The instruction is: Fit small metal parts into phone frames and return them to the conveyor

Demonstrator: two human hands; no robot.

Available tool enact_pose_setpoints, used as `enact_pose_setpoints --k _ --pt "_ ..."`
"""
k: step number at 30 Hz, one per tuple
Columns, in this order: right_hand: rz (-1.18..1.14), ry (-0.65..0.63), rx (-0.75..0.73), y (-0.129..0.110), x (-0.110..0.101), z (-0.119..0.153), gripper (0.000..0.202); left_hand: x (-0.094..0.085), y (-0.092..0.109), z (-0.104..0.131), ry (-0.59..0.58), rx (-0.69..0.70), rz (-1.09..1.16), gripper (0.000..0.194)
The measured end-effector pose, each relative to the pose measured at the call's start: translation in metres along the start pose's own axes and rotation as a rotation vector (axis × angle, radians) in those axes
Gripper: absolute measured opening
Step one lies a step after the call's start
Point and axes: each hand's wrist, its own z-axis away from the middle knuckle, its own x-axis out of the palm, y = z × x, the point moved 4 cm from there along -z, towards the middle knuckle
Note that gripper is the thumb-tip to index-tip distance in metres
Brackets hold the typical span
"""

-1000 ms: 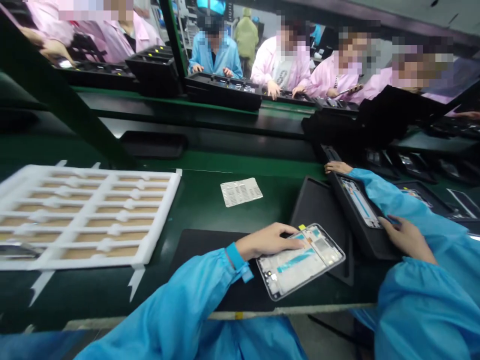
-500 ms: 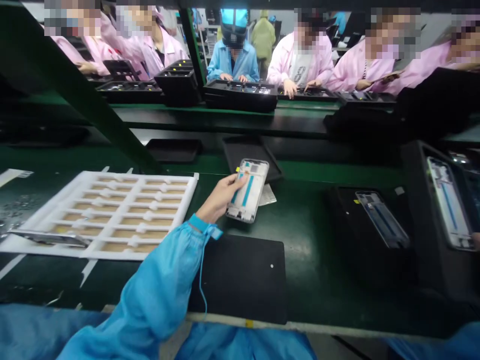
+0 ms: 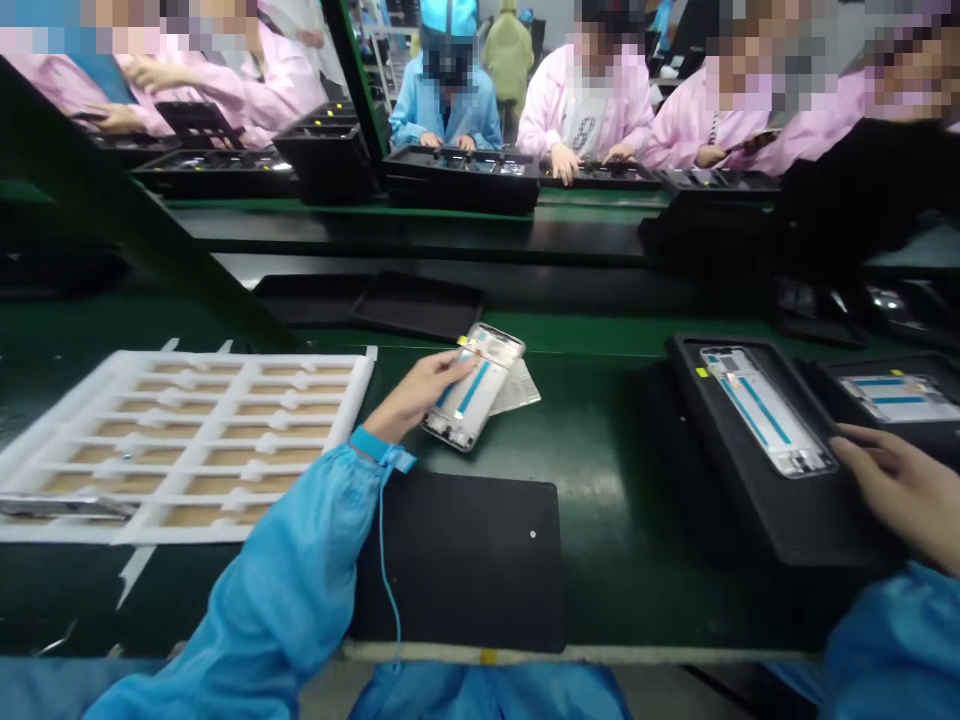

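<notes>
A silver phone frame [image 3: 480, 385] with blue strips and a yellow tab is pinched by its left edge in my left hand [image 3: 424, 392], tilted above the green bench. At the right, my right hand [image 3: 900, 480] has its fingertips at the lower right edge of a second phone frame [image 3: 769, 410]. That frame lies in a black tray [image 3: 795, 520]; whether my fingers grip the frame or the tray rim is unclear. A printed paper [image 3: 521, 388] is partly under the left-hand frame.
A white divided rack [image 3: 240, 430] stands at the left, a black mat [image 3: 480, 560] at the front edge. Another black tray [image 3: 926, 435] with a phone frame [image 3: 900, 398] is at the far right. Empty black trays [image 3: 420, 303] lie behind; several people work across the bench.
My right hand has come into fuller view at the right. The tray there, raised and tilted before, now lies flatter with its frame. My left hand still holds its frame; the camera view has shifted.
</notes>
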Motion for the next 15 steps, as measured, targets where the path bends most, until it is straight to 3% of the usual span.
enact_pose_setpoints --k 3,7,11,15 --pt "-0.091 -0.105 0.101 0.001 0.009 -0.005 0.041 -0.041 0.008 -0.026 0.237 0.033 0.002 0.026" --pt "-0.048 -0.058 0.057 -0.009 0.012 0.002 0.041 -0.098 0.024 -0.052 0.501 0.055 -0.011 0.029" --pt "0.002 0.018 -0.002 -0.024 0.010 0.015 0.048 -0.141 0.035 -0.063 0.596 0.042 -0.065 0.036" --pt "-0.056 -0.029 -0.107 -0.051 0.016 0.025 0.054 -0.158 0.035 -0.072 0.551 -0.010 -0.134 0.036"
